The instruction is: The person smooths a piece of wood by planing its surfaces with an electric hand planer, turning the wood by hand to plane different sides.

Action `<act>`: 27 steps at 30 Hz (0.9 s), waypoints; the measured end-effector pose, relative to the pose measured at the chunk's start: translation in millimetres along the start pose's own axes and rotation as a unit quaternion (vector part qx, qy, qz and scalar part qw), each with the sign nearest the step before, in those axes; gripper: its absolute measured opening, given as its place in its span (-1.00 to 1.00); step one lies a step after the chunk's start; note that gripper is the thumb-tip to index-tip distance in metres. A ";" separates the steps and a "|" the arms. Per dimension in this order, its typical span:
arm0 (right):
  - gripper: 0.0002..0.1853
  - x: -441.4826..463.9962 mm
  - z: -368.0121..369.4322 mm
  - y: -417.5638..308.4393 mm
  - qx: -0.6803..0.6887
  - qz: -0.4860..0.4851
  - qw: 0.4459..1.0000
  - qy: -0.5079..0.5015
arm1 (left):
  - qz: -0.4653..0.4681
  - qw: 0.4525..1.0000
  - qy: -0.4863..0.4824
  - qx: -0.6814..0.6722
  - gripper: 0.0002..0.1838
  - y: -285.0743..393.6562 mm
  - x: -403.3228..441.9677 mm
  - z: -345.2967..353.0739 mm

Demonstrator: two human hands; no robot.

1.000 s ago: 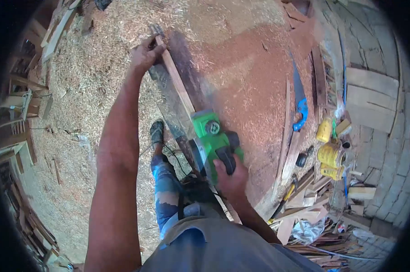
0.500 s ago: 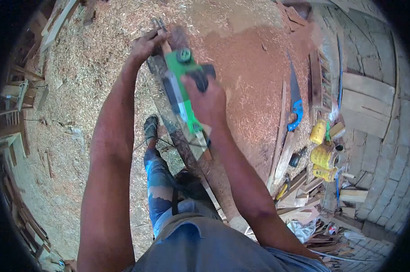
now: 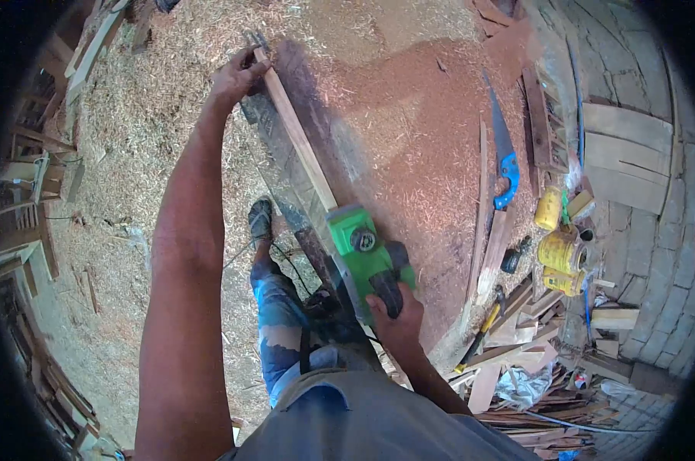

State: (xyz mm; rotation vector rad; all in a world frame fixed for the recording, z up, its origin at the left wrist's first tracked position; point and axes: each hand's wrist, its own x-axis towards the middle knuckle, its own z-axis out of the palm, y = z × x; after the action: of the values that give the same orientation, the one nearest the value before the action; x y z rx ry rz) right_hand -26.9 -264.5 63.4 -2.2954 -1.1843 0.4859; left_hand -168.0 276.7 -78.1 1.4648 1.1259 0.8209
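Note:
My right hand (image 3: 397, 313) is wrapped around the black handle of a green electric planer (image 3: 353, 265). The planer rests on the near part of a long, narrow wooden strip (image 3: 300, 138), close to my body, and covers that end. At the strip's far end, my left hand (image 3: 238, 77) is closed on the wood with the fingers at its edge. Under the strip lies a dark, worn workbench plank (image 3: 286, 180), running diagonally toward me. A metal prong-like piece (image 3: 255, 38) sticks out just beyond my left hand.
Wood shavings cover the floor (image 3: 186, 154). To the right lie a blue-handled handsaw (image 3: 503, 142), a hammer (image 3: 483, 330) with a yellow handle and several yellow containers (image 3: 560, 250). Scrap wood (image 3: 516, 338) is piled near a block wall (image 3: 655, 300). A cord (image 3: 292, 265) hangs near my leg.
My right hand has drawn the planer back along the strip toward my body, uncovering the strip's far stretch. My left hand stays at the far end.

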 end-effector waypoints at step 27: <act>-0.60 133.7 19.2 -94.4 0.047 -0.004 0.998 -0.051 | 0.070 0.996 0.037 0.033 -0.19 -41.5 1.9 22.2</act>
State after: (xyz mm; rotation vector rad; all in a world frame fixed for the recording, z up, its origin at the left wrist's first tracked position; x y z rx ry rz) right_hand -23.5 -102.3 92.3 -2.2069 -1.1921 0.6497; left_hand -155.7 270.8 -123.2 1.5944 1.1228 0.9494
